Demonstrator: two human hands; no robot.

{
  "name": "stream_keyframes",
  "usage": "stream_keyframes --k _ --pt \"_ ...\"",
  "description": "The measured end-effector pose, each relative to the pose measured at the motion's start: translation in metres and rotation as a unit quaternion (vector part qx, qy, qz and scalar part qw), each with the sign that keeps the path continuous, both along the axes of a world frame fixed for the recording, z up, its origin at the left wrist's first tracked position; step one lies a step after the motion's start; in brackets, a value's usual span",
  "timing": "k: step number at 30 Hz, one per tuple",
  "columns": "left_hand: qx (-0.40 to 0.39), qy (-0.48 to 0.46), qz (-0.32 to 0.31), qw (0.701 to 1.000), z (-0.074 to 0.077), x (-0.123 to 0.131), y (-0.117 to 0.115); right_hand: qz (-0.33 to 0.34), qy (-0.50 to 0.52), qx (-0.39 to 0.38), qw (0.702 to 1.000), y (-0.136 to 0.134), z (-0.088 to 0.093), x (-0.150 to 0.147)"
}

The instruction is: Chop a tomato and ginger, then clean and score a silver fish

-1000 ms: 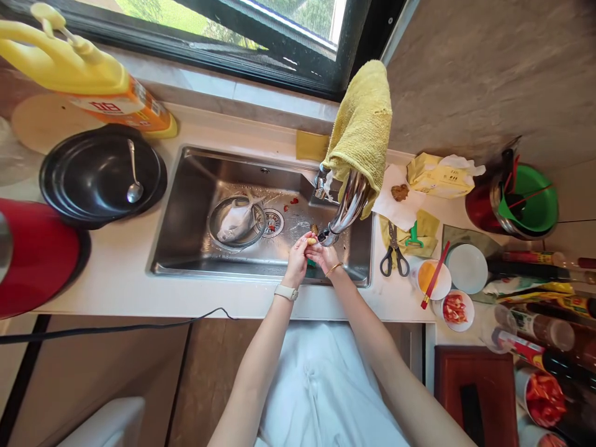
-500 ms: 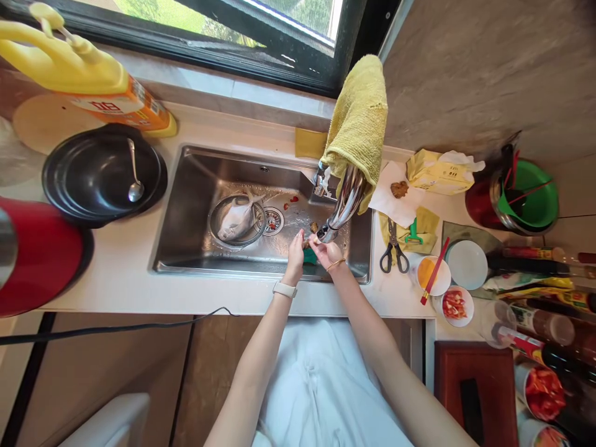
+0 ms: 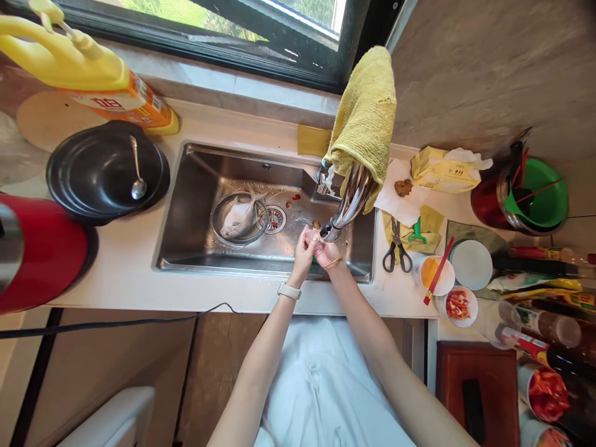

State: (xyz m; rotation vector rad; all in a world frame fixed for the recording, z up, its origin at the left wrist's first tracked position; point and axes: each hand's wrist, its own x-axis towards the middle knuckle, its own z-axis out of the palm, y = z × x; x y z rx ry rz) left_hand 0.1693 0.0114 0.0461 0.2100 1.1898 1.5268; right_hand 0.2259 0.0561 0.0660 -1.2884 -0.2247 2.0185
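Over the right part of the steel sink, my two hands meet just below the chrome faucet. My left hand has its fingers closed and pressed against the right one. My right hand is curled, with a small pale yellowish piece at its fingers; its kind is too small to tell. A brown lump lies in the sink right behind the hands. Something green shows partly beneath them. To the left, a whole silvery fish rests in a round bowl beside the drain.
A yellow towel drapes the faucet. Right of the sink lie scissors, a green peeler, a brown knobbly piece on paper, and small bowls, one with red chopped pieces. A black pot with a spoon stands left.
My left hand has moved right and closed in against my right hand; they were slightly apart before. The whole view has shifted a little.
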Motion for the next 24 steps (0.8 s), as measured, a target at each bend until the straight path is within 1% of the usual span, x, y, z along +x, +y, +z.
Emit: stream_keyframes --k 2,4,7,10,12,17,21,24 --pt "0.022 0.044 0.000 0.999 0.004 0.002 0.001 0.011 -0.009 -0.006 1.000 -0.001 -0.001 -0.002" --pt "0.023 0.056 0.003 0.998 0.005 0.006 0.002 0.007 -0.017 -0.007 1.000 -0.002 -0.001 -0.003" --pt "0.003 0.070 0.027 0.997 0.002 0.012 0.001 -0.008 -0.012 -0.014 1.000 -0.004 0.000 -0.003" --pt "-0.012 0.098 0.053 0.994 -0.003 0.017 -0.001 -0.017 0.002 -0.038 0.999 -0.005 0.001 0.000" --pt "-0.011 0.109 0.055 0.992 -0.006 0.017 -0.002 -0.014 0.009 -0.045 0.999 -0.006 0.001 0.002" --pt "0.010 0.137 0.006 0.990 -0.008 0.006 -0.001 0.016 0.032 -0.056 0.998 -0.006 -0.001 0.007" --pt "0.032 0.155 -0.041 0.986 -0.007 -0.007 0.002 -0.010 0.039 -0.077 0.996 -0.005 -0.003 0.009" --pt "0.032 0.125 -0.090 0.988 -0.005 -0.015 0.004 -0.018 0.027 -0.075 0.997 -0.006 -0.004 0.010"
